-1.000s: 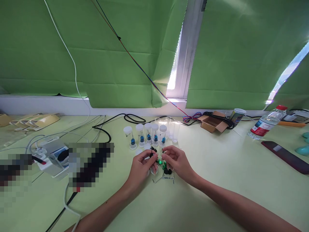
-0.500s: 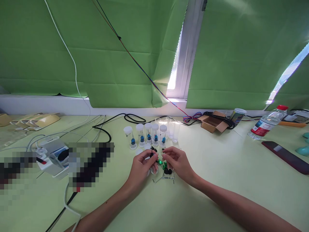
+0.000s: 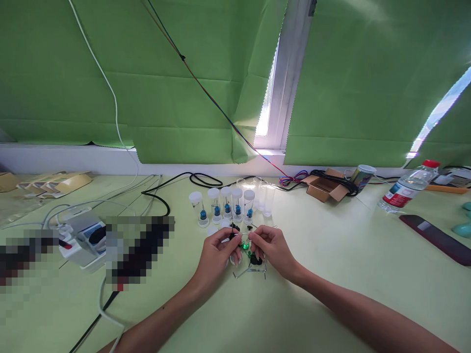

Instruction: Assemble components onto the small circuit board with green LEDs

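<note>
My left hand [image 3: 220, 251] is closed in a pinch on a small black part [image 3: 232, 236] with a thin dark rod standing up from it. My right hand [image 3: 273, 246] pinches the end of a thin metal rod [image 3: 243, 234] that spans between both hands. Its other end meets the left fingertips; whether it joins the black part I cannot tell. Below the fingers lie small green parts [image 3: 245, 245], black round parts [image 3: 255, 260] and bent metal rods [image 3: 256, 270]. Just behind stand several clear capped tubes [image 3: 199, 210] with blue pieces inside. More white caps are partly hidden by my left hand.
Open clear tubes [image 3: 265, 201] stand behind the capped ones. Farther right are a cardboard box [image 3: 324, 186], a can [image 3: 362, 175], a water bottle [image 3: 406, 189] and a dark phone-like slab [image 3: 436, 240]. Cables and a white device [image 3: 83, 240] occupy the left side.
My right hand has shifted very slightly right, showing a little more of the thin rod and a black piece behind it. My left hand keeps its pinch.
</note>
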A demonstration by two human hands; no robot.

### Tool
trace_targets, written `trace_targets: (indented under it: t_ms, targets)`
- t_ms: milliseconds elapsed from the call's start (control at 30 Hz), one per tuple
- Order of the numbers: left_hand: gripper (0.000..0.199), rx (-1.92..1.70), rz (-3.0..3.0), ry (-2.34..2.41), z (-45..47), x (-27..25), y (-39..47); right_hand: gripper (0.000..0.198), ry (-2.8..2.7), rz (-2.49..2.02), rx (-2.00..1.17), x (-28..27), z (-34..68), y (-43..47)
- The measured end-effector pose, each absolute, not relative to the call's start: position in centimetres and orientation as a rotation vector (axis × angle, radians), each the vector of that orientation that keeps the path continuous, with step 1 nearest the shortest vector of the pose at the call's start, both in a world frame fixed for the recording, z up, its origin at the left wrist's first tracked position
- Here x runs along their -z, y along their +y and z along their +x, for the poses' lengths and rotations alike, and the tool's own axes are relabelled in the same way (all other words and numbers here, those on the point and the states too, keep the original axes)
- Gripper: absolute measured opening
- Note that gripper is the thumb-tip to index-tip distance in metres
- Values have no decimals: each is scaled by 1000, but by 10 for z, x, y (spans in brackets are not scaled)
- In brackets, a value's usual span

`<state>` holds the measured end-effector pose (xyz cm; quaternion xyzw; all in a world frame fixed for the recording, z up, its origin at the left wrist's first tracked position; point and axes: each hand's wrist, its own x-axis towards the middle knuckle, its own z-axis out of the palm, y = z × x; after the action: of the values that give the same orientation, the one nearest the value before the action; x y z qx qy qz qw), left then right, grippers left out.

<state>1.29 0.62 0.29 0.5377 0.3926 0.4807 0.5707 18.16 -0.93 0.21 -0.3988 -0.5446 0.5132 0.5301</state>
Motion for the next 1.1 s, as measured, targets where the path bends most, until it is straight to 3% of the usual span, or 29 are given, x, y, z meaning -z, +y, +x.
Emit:
trace_targets:
  t_ms: [567,1100]
  targets:
    - [23,-1108,1300,932,14,-5,4,38,-1299,-942,-1284,-3,180,-11]
    - [26,-1139,1123,930,13,-10,3,22,-1364,-937,-1120,4,180,-13]
